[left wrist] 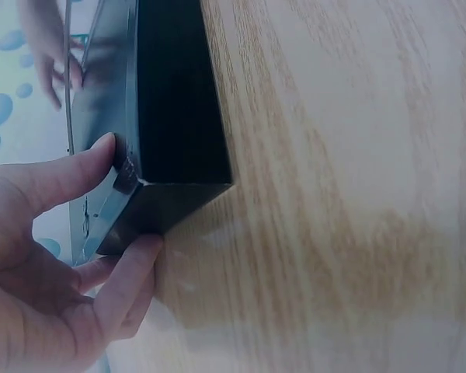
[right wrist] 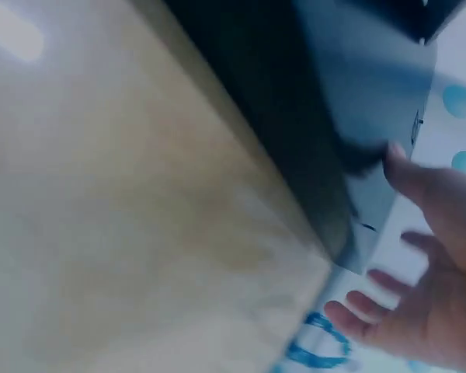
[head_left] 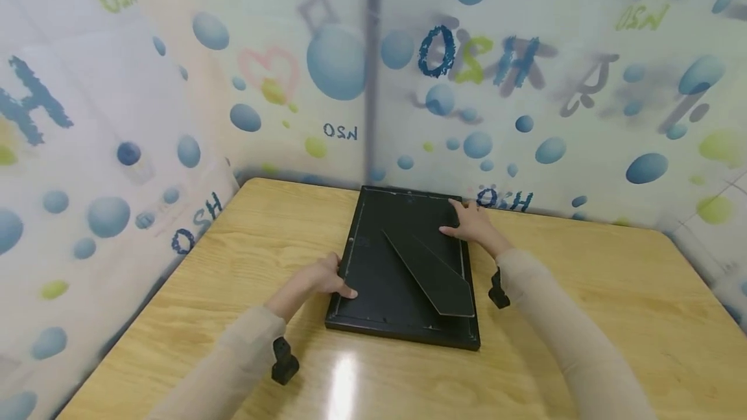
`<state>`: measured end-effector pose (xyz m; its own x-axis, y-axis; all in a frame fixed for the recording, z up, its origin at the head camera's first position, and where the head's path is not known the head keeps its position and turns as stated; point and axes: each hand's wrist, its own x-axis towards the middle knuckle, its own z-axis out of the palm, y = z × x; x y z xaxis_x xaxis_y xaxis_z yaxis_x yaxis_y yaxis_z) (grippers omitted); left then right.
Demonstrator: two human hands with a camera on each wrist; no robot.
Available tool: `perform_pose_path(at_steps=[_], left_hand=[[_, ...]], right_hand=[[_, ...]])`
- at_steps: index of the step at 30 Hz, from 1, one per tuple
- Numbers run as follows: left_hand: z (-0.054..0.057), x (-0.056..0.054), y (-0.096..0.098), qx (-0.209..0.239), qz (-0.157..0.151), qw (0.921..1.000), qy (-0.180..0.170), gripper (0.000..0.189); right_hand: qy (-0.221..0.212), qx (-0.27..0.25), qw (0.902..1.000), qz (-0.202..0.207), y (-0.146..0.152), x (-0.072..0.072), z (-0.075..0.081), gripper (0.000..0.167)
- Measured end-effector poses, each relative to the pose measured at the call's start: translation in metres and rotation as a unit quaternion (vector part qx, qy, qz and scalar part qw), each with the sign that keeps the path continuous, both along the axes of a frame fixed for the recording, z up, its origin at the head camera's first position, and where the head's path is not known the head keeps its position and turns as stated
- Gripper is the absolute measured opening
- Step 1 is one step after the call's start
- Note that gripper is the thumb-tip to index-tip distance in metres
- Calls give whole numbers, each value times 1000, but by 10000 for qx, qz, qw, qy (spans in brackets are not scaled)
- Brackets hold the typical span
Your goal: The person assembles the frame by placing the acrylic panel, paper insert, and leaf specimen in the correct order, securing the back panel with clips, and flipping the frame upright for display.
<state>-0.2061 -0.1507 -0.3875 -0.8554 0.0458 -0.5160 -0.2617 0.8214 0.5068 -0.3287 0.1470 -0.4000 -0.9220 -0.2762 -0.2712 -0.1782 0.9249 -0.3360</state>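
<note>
A black picture frame [head_left: 373,258] lies face down on the wooden table, its easel-back stand [head_left: 438,280] folded out a little over the backing. My left hand [head_left: 321,276] grips the frame's left edge, thumb on the back. In the left wrist view, the left hand's [left wrist: 54,303] thumb and fingers are on either side of a frame corner [left wrist: 179,85]. At the far right corner is my right hand [head_left: 473,222]. Seen from the right wrist, the right hand [right wrist: 435,272] has its fingers spread off the frame [right wrist: 272,109], thumb near the back; contact is unclear.
The light wooden table [head_left: 280,225] extends to both sides of the frame. Behind and to the left hangs a curtain [head_left: 262,31] with blue and green dots and lettering. Dark wrist cameras [head_left: 284,360] sit on both sleeves.
</note>
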Motion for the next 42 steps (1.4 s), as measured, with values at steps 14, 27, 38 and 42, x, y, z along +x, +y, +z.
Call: perform_pose_path(at_steps=[14,27,38,42], left_hand=[[-3,0,-3,-11,28,9999,99,74],[-4,-3,-1,154,131,9998,-62,74],[-8,-4,-11,794,48,9966,-202,77],[-11,-6,-22,1403,-154,9891,-413,72]], right_hand=[[-572,1165,9834,1269,-22,-40,23,87],[-609,2287,9589,1567,-30,-41,26,80],[-990,235,9937,462,-6,-11,13,90],[-1241,-640,9891,465,9,7,15,88]])
